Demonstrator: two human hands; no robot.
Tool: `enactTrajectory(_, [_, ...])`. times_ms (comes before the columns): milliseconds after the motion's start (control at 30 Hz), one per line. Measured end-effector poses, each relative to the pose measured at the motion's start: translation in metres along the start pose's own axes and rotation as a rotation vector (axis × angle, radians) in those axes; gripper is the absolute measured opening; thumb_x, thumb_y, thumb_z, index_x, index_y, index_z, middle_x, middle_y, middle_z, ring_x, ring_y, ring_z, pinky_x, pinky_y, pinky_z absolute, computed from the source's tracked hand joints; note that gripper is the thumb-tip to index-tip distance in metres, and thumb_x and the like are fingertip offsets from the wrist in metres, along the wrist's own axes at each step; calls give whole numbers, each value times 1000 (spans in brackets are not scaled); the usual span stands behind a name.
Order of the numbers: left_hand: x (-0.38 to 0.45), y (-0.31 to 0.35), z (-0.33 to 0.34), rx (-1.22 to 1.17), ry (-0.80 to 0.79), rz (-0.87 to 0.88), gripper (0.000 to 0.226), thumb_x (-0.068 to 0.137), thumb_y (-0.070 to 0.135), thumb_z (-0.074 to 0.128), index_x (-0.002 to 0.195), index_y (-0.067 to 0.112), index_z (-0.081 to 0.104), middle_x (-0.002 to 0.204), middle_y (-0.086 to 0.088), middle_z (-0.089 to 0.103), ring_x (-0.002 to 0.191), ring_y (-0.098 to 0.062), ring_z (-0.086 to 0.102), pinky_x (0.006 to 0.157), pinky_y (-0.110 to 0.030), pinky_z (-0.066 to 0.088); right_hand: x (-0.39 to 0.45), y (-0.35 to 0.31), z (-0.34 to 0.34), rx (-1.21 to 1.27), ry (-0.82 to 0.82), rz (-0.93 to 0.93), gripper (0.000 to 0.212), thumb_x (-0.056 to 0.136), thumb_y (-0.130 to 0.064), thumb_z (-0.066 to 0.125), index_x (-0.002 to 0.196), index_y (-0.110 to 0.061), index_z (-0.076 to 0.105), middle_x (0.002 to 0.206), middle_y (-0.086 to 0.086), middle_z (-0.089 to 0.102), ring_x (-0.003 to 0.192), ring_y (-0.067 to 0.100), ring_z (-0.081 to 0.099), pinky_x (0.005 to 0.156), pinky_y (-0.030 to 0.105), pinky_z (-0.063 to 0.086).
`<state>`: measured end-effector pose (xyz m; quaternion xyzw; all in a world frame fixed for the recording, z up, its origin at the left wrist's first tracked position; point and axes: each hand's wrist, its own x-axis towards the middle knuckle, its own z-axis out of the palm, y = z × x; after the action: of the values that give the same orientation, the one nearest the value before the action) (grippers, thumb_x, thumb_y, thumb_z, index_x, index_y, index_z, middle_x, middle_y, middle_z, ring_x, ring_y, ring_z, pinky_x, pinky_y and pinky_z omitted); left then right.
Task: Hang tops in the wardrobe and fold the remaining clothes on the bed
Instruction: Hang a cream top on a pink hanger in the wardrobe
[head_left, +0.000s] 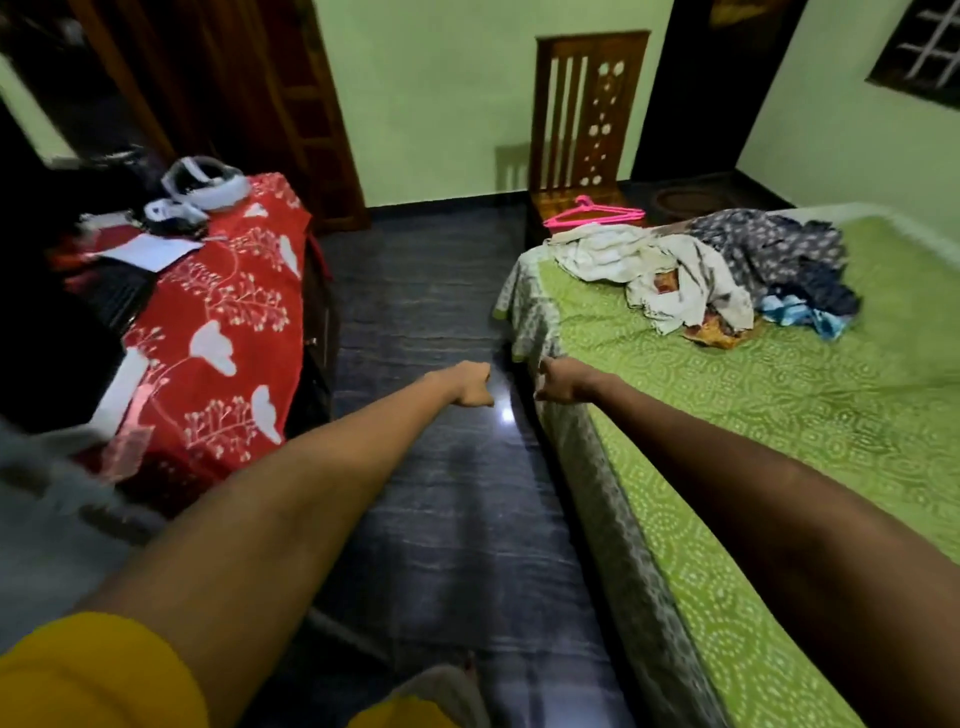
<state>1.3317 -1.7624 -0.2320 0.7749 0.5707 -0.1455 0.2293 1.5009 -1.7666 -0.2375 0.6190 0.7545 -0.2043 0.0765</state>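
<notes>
Both arms stretch forward over the dark, glossy floor (431, 312), the left hand (470, 384) and right hand (563, 382) curled into fists, each grip narrow and holding nothing. The right hand sits at the edge of the bed (779, 441), covered in a green dotted-pattern sheet. A crumpled pile of clothes (717, 270), in cream, grey-print and blue fabrics, lies at the bed's far end. Pink plastic hangers (595, 213) rest on a carved wooden chair (589, 114). A red floral cloth (223, 322) drapes the desk (311, 312) at left.
</notes>
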Motion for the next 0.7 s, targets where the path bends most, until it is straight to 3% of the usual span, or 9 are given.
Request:
enactTrajectory(133, [62,-10,-34,22,-82,35,49,96,27,51,133,-2,39,136,-18,44,121,-33,45,94,-37,39,48,10,-28,46,-26,47,46,90,-24,61,126,2,49,130,23,52,118,34,50,85,30,39])
enactTrajectory(200, [97,-17,-46,8,-97,59,23,96,27,51,107,6,51,107,-11,52,95,-25,53,82,-36,38,73,17,-37,62,-32,59,48,90,-25,61,128,2,48,131,23,51,119,33,50,87,30,39])
enactTrajectory(267, [131,-19,-58,-3,-103,73,18,96,26,51,84,14,46,85,-5,44,74,-18,44,73,-34,34,103,29,-43,82,-57,91,49,92,-26,59,129,4,46,132,24,49,120,33,49,88,30,39])
enactTrajectory(433, [218,-23,-88,-29,-115,89,34,94,24,52,116,-1,49,108,-20,49,90,-25,44,73,-35,35,188,70,-59,106,-83,166,54,93,-26,58,135,4,40,140,23,42,127,32,42,95,31,35])
enactTrajectory(500, [255,-27,-101,-80,-94,99,34,94,24,53,116,-2,51,111,-20,52,97,-30,50,76,-37,38,224,88,-67,132,-83,182,57,94,-26,57,137,5,37,141,23,41,129,33,41,97,32,34])
enactTrajectory(600, [303,-32,-124,-93,-92,110,28,96,22,50,105,-4,56,100,-21,52,105,-33,53,78,-37,39,271,113,-82,174,-99,209,62,93,-28,58,139,5,33,143,23,38,130,34,39,101,35,36])
enactTrajectory(700, [341,-29,-158,-95,-104,115,29,99,21,45,109,-4,56,100,-21,55,107,-32,52,76,-34,33,312,136,-99,212,-121,234,64,92,-28,60,139,4,32,144,22,36,131,33,39,100,35,37])
